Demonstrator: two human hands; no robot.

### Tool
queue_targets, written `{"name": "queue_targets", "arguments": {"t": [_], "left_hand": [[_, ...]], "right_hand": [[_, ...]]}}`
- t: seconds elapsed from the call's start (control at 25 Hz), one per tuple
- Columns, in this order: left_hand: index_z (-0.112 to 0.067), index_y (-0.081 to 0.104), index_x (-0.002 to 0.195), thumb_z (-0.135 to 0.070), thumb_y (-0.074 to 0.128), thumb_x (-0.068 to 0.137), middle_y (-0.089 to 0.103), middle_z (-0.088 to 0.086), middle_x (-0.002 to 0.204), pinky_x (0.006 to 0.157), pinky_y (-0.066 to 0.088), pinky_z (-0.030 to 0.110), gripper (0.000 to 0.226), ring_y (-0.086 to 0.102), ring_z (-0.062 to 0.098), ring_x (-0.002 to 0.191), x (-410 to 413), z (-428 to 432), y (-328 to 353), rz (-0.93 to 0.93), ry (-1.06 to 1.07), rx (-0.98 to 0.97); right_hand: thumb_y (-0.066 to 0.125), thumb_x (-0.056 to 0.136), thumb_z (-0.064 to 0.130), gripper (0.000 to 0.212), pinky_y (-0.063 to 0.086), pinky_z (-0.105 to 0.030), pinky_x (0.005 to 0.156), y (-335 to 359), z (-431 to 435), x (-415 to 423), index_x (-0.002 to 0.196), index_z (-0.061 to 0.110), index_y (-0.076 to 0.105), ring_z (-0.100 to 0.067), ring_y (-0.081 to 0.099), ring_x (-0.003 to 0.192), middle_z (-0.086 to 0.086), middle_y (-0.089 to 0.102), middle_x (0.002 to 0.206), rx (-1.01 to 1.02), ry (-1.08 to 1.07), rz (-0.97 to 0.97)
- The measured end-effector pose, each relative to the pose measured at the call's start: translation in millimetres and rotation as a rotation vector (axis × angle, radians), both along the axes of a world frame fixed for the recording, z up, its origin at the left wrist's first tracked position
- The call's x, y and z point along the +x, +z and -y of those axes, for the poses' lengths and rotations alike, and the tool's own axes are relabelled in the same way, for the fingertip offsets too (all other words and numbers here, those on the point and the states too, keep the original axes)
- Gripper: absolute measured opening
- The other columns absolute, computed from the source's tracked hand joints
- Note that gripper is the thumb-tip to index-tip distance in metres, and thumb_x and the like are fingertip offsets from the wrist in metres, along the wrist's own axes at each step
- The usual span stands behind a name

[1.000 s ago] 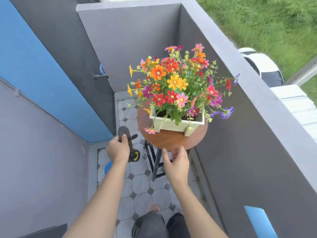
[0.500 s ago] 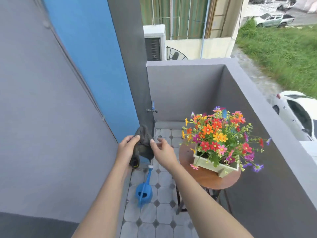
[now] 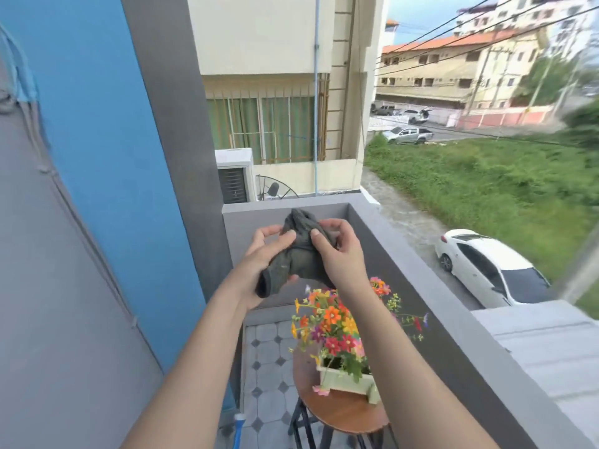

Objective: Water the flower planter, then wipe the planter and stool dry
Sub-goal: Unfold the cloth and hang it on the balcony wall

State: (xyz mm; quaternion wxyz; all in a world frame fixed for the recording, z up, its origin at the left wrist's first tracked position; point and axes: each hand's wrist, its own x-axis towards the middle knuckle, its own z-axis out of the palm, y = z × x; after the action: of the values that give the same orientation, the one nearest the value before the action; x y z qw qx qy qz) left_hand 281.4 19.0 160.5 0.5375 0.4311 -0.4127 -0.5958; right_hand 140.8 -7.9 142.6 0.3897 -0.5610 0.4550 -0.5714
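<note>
1. Holding the crumpled dark grey cloth (image 3: 299, 254) up, your left hand (image 3: 269, 254) and right hand (image 3: 337, 254) both clench it, probably to unfold it.
2. The pale green flower planter (image 3: 348, 382) stands below on the round wooden stool (image 3: 340, 413).

A single head-worn camera looked forward and slightly down from a balcony, close to both raised hands, with the stool (image 3: 340, 413) below near the frame's bottom and the street (image 3: 453, 131) far beyond.

A round wooden stool (image 3: 340, 413) stands on the tiled floor (image 3: 269, 367). A pale green planter (image 3: 346, 382) of flowers rests on its seat, near the far edge.
</note>
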Motion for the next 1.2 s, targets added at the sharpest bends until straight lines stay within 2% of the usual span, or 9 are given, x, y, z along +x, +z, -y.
{"name": "queue_targets", "arguments": {"t": [0.08, 0.24, 0.32, 0.44, 0.56, 0.72, 0.88, 1.08, 1.2], "left_hand": [[-0.023, 0.039, 0.116, -0.003, 0.064, 0.083, 0.061, 0.013, 0.100, 0.059, 0.056, 0.038, 0.046, 0.066, 0.024, 0.071, -46, 17, 13, -0.004, -0.226, -0.092], [-0.016, 0.048, 0.094, 0.008, 0.056, 0.085, 0.061, 0.014, 0.091, 0.060, 0.053, 0.037, 0.027, 0.060, 0.027, 0.068, -155, 32, 13, 0.134, -0.548, -0.173], [-0.013, 0.053, 0.088, 0.005, 0.055, 0.088, 0.061, 0.010, 0.086, 0.067, 0.050, 0.036, 0.019, 0.060, 0.022, 0.069, -209, 30, 3, 0.241, -0.678, -0.209], [-0.012, 0.060, 0.086, 0.002, 0.054, 0.091, 0.063, 0.010, 0.083, 0.066, 0.053, 0.032, 0.015, 0.062, 0.016, 0.067, -267, 25, -11, 0.310, -0.782, -0.300], [-0.025, 0.067, 0.078, -0.006, 0.061, 0.089, 0.064, 0.006, 0.077, 0.056, 0.044, 0.026, 0.023, 0.058, 0.020, 0.068, -306, 25, -19, 0.475, -0.797, -0.424], [-0.026, 0.063, 0.080, -0.006, 0.055, 0.092, 0.062, 0.002, 0.081, 0.065, 0.055, 0.034, 0.025, 0.064, 0.024, 0.080, -338, 23, -31, 0.477, -0.733, -0.479], [-0.022, 0.061, 0.084, -0.009, 0.053, 0.093, 0.061, 0.008, 0.085, 0.073, 0.056, 0.048, 0.018, 0.060, 0.026, 0.078, -356, 22, -41, 0.337, -0.702, -0.403], [-0.019, 0.060, 0.088, -0.007, 0.055, 0.093, 0.058, 0.000, 0.076, 0.065, 0.044, 0.026, 0.013, 0.053, 0.013, 0.070, -377, 4, -27, 0.234, -0.845, -0.529], [-0.020, 0.062, 0.087, -0.006, 0.056, 0.092, 0.058, 0.003, 0.077, 0.071, 0.044, 0.029, 0.016, 0.054, 0.015, 0.073, -388, -2, -7, 0.206, -0.965, -0.599]], "right_hand": [[0.064, 0.085, 0.031, 0.019, 0.047, -0.039, 0.064, 20, -4, -56, 0.086, 0.041, 0.049, -0.020, 0.054, 0.068, -0.004, 0.055, 0.076, -0.001, -0.093, 0.035], [0.063, 0.091, 0.022, 0.014, 0.045, -0.032, 0.065, 38, -41, -168, 0.086, 0.031, 0.053, -0.018, 0.054, 0.070, 0.001, 0.055, 0.076, -0.042, -0.382, -0.118], [0.066, 0.088, 0.026, 0.007, 0.043, -0.017, 0.073, 33, -69, -218, 0.091, 0.030, 0.060, -0.014, 0.052, 0.086, -0.001, 0.052, 0.092, -0.002, -0.516, -0.312], [0.080, 0.076, 0.028, 0.026, 0.030, 0.005, 0.077, 19, -111, -272, 0.100, 0.026, 0.070, -0.009, 0.044, 0.102, -0.004, 0.045, 0.110, 0.138, -0.541, -0.597], [0.079, 0.077, 0.022, 0.019, 0.034, -0.008, 0.078, 2, -145, -305, 0.092, 0.011, 0.076, -0.011, 0.048, 0.101, -0.002, 0.048, 0.105, 0.226, -0.680, -0.729], [0.072, 0.082, 0.009, 0.011, 0.035, -0.017, 0.073, -23, -172, -325, 0.092, 0.012, 0.073, -0.019, 0.054, 0.093, -0.005, 0.056, 0.096, 0.279, -0.896, -0.641], [0.056, 0.077, -0.011, 0.050, 0.045, -0.027, 0.084, -45, -187, -334, 0.110, 0.027, 0.057, -0.023, 0.055, 0.108, -0.010, 0.054, 0.118, 0.320, -0.892, -0.399], [0.052, 0.075, 0.003, 0.057, 0.041, -0.044, 0.096, -55, -185, -339, 0.125, 0.031, 0.049, -0.020, 0.044, 0.122, 0.010, 0.044, 0.133, 0.521, -0.992, -0.509], [0.063, 0.084, 0.010, 0.051, 0.032, -0.020, 0.098, -46, -178, -333, 0.131, 0.025, 0.048, -0.003, 0.042, 0.124, 0.015, 0.048, 0.131, 0.220, -0.839, -0.326]]}}
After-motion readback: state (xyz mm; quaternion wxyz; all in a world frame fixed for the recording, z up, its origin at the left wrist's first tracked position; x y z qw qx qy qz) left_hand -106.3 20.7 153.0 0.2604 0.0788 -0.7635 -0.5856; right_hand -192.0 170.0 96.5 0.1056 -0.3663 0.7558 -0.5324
